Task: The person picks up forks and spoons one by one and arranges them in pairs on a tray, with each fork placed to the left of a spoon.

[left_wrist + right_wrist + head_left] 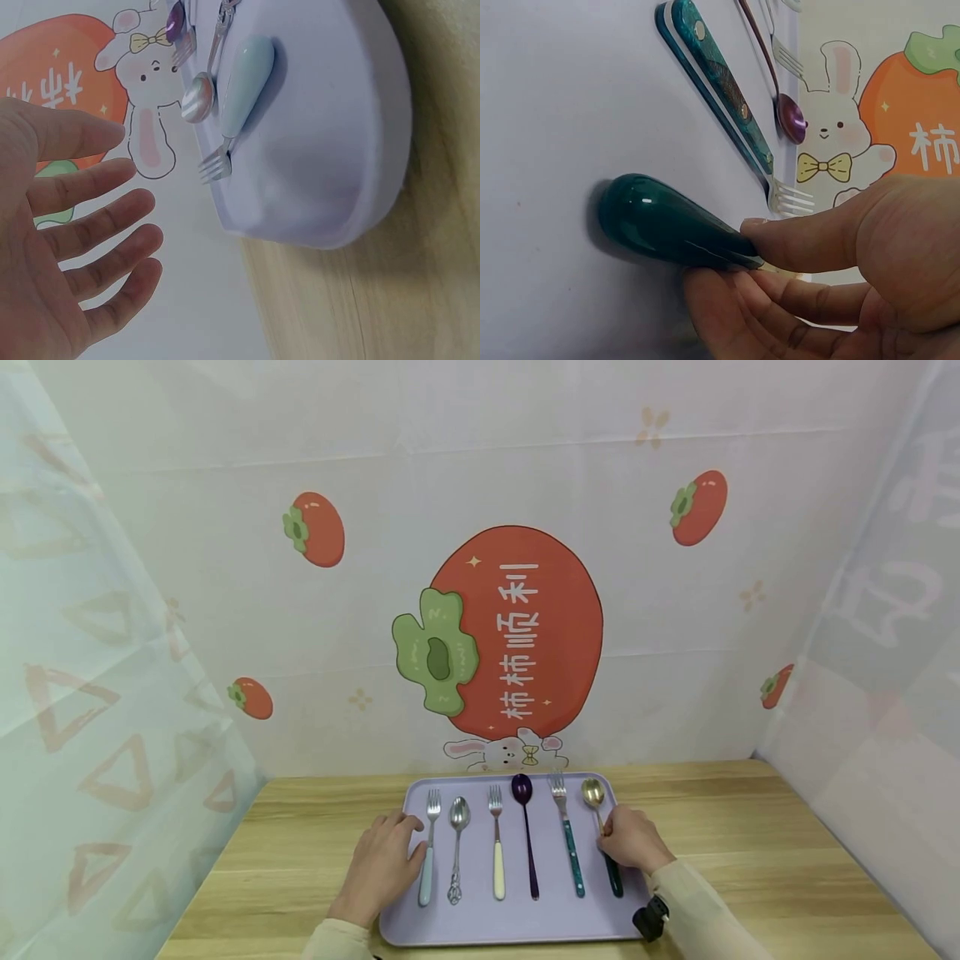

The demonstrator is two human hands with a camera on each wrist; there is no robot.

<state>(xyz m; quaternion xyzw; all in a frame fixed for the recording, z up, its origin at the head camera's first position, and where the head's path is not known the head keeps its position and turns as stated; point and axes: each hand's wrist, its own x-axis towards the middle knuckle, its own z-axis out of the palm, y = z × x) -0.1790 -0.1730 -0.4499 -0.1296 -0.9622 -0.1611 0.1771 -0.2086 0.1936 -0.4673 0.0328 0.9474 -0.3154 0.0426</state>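
Note:
A spoon (592, 792) with a gold bowl and a dark green handle (656, 217) lies at the right end of a lilac tray (517, 928). My right hand (636, 838) pinches it by the neck between thumb and fingers. Over the tray's left side, my left hand (384, 865) has its fingers spread, holding nothing. Nearest to it is a fork with a pale blue handle (249, 82). Rightward follow a silver spoon (459, 814), a fork with a cream handle (498, 870), a dark purple spoon (522, 789) and a fork with a teal handle (573, 857).
The tray sits on a wood-grain table (720, 810), close to the back wall cloth (360, 610) printed with persimmons and a rabbit. Hanging cloths flank both sides. A black device (651, 918) is strapped at the right wrist.

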